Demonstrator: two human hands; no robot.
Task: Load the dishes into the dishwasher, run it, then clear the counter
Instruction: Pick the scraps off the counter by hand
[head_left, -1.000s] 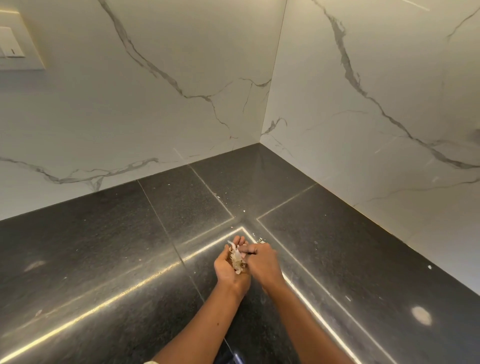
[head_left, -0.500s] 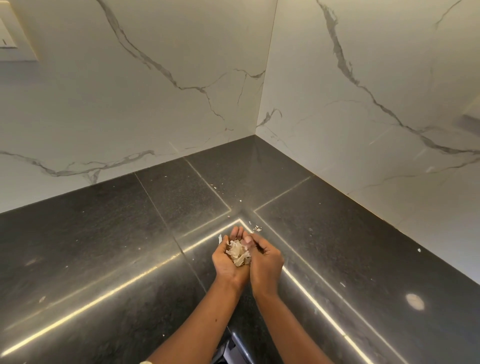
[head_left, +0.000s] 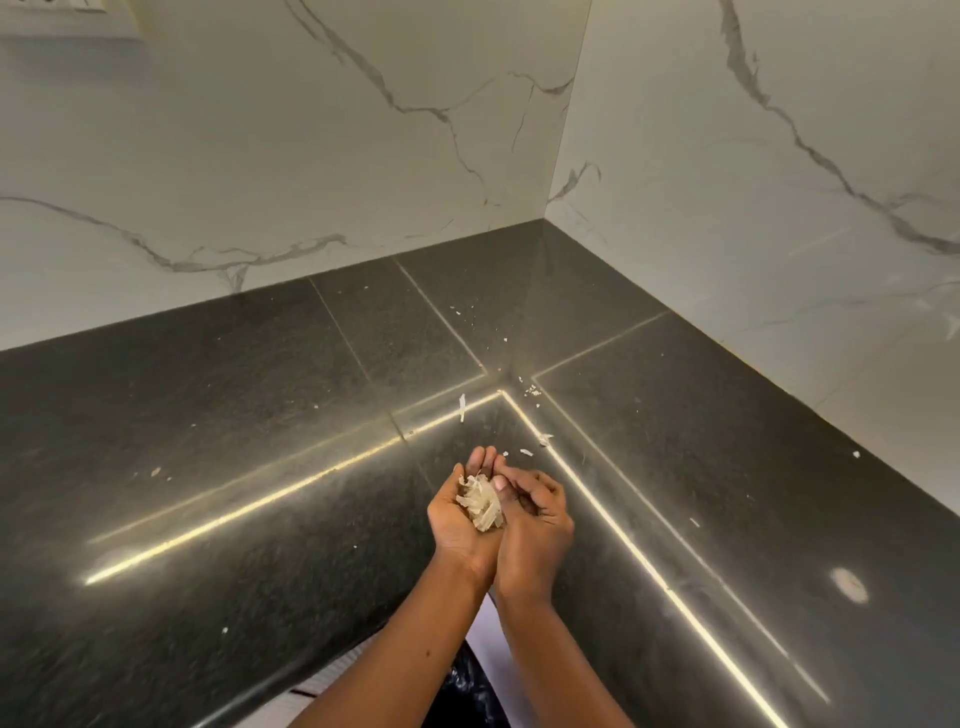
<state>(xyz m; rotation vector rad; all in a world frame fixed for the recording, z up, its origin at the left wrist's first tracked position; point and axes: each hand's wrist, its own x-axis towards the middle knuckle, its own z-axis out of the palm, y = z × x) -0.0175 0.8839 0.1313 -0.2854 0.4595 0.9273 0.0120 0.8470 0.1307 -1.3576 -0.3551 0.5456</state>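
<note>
A clump of pale food scraps (head_left: 480, 503) lies in the cupped palm of my left hand (head_left: 460, 517), held just above the dark stone counter (head_left: 234, 467) near its inner corner. My right hand (head_left: 537, 525) presses against the left from the right, fingers curled, its thumb touching the scraps. A few loose pale scraps (head_left: 535, 447) lie on the counter just beyond my fingertips, and one longer sliver (head_left: 462, 407) lies farther back.
White marble walls (head_left: 311, 171) meet in a corner behind the counter. Small crumbs (head_left: 531, 391) dot the seam where the slabs join. The counter's front edge (head_left: 291, 688) runs below my forearms, with a dark bag (head_left: 467, 691) under it.
Both hands have drawn back toward me from the counter seam, still cupped together with the scraps. The view has tilted down, showing more of the counter's front edge.
</note>
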